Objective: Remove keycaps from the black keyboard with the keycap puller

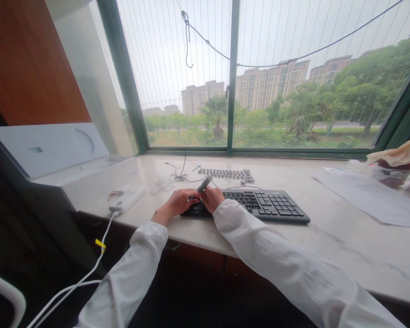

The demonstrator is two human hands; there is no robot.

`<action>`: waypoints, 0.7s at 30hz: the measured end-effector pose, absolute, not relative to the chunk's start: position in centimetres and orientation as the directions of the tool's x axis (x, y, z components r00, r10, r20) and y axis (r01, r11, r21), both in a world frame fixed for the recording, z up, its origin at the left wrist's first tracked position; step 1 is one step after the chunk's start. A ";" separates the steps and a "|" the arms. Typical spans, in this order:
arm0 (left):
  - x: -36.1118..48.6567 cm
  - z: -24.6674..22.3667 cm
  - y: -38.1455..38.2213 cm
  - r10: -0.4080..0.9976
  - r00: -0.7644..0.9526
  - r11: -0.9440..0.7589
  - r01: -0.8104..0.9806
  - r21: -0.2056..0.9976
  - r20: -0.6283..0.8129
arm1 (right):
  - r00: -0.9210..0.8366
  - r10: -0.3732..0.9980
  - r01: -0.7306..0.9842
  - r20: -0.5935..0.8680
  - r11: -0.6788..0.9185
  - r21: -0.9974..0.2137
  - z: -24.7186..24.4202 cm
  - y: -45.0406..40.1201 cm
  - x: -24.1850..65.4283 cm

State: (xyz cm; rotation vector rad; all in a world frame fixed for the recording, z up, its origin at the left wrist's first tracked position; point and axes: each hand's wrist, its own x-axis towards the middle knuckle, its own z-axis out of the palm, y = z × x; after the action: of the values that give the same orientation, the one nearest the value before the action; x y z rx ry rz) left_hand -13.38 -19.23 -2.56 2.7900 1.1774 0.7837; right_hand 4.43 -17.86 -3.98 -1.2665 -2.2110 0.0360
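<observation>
A black keyboard (276, 206) lies near the front edge of the counter. Many keycaps are off its left and middle part; the number pad still has its keys. My right hand (212, 197) is closed around a grey stick-like tool (204, 183), which slants up and to the right over the keyboard's left end. The tool's lower tip is hidden by my fingers. Close beside it, my left hand (179, 201) rests at the left end of the keyboard with its fingers bent together by the tool; what they pinch is too small to tell. Loose keycaps (227, 174) stand in rows behind the keyboard.
A cable (180, 175) and a small clear plastic piece (160, 186) lie behind my left hand. Farther left are a white power strip (126, 198) with keys on it and an open white box (51, 150). Papers (372, 193) lie right; a window (230, 114) stands behind.
</observation>
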 end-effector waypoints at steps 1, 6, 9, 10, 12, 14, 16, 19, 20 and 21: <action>-13.4 -2.6 -19.2 0.677 0.591 -0.715 0.670 0.200 0.439 | -0.366 0.798 0.783 0.478 0.542 -0.305 -4.0 -17.9 4.4; -13.4 -2.7 -19.1 0.679 0.588 -0.712 0.674 0.198 0.440 | -0.340 0.811 0.783 0.477 0.525 -0.334 -3.9 -18.2 4.4; -13.4 -2.8 -19.1 0.679 0.587 -0.712 0.674 0.198 0.441 | -0.329 0.819 0.780 0.471 0.517 -0.354 -3.9 -18.1 4.5; -13.4 -2.8 -19.1 0.680 0.586 -0.711 0.674 0.200 0.441 | -0.327 0.820 0.778 0.470 0.516 -0.358 -3.9 -18.0 4.5; -13.5 -2.8 -19.2 0.681 0.583 -0.710 0.674 0.204 0.444 | -0.323 0.820 0.773 0.472 0.516 -0.368 -3.9 -17.9 4.6; -13.5 -2.9 -19.2 0.680 0.578 -0.710 0.673 0.208 0.451 | -0.324 0.822 0.763 0.469 0.520 -0.384 -3.7 -17.8 4.6; -13.6 -3.0 -19.2 0.678 0.575 -0.711 0.670 0.212 0.457 | -0.328 0.828 0.748 0.455 0.522 -0.411 -3.3 -17.9 4.6; -13.6 -3.1 -19.1 0.674 0.574 -0.717 0.661 0.222 0.465 | -0.326 0.842 0.736 0.430 0.511 -0.443 -2.6 -18.2 4.6; -13.6 -3.1 -19.1 0.671 0.576 -0.720 0.657 0.225 0.467 | -0.321 0.845 0.737 0.427 0.506 -0.448 -2.4 -18.3 4.6; -13.6 -3.0 -19.1 0.669 0.578 -0.723 0.652 0.229 0.468 | -0.314 0.848 0.738 0.426 0.501 -0.452 -2.3 -18.4 4.6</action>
State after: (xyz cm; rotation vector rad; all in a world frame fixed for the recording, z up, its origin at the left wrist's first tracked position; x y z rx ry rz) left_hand -13.62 -19.13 -3.03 2.7624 1.1562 0.8400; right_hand 4.57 -18.43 -2.30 -1.2952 -2.1214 0.2275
